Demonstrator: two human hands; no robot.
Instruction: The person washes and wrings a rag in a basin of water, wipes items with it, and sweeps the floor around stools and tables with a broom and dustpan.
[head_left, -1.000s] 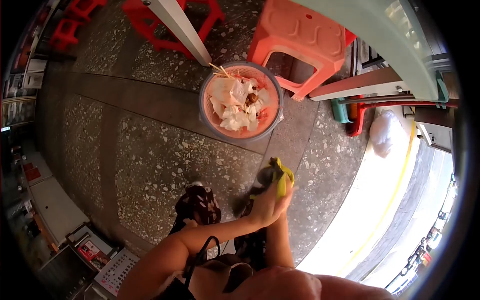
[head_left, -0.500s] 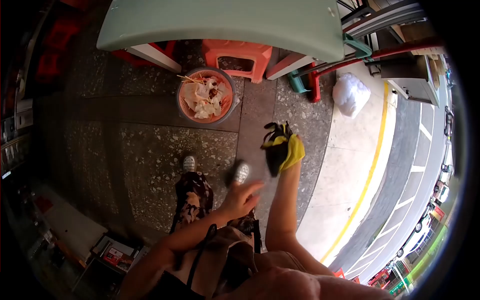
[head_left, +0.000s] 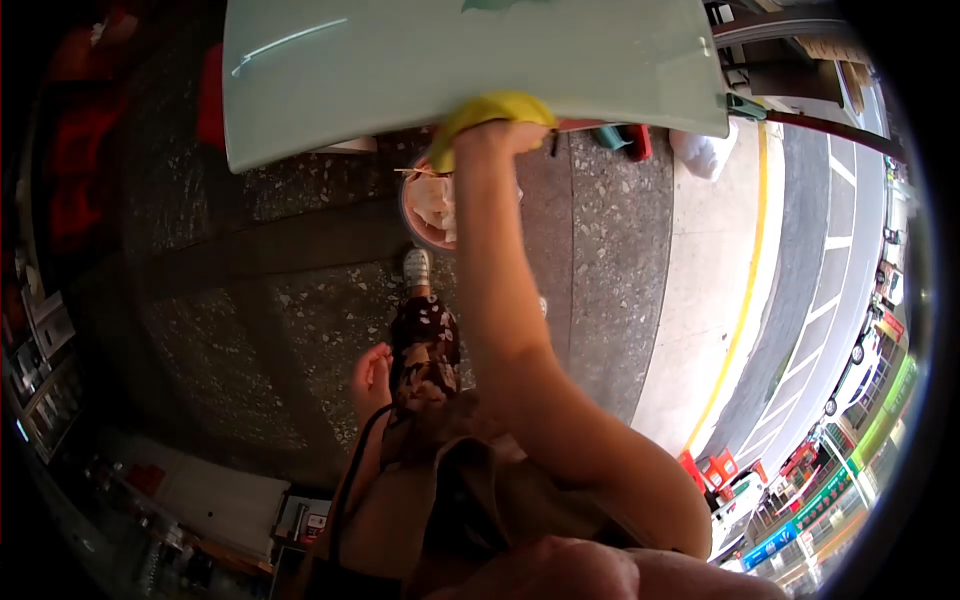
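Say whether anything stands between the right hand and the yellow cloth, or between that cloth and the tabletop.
Nothing visible does: the right hand holds the yellow cloth at the near edge of the tabletop.

Plastic bag [head_left: 703,155]: white, on pavement [head_left: 700,270] | yellow line [head_left: 757,255]: along pavement | car [head_left: 856,372]: white (far right of view)

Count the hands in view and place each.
2: the right hand, partly hidden by the yellow cloth it holds, at the edge of the table; the left hand, beside the patterned trouser leg.

dark trousers [head_left: 427,335] with pale blotchy print, pale shoe [head_left: 416,268], brownish garment [head_left: 412,505], black cord [head_left: 347,485]
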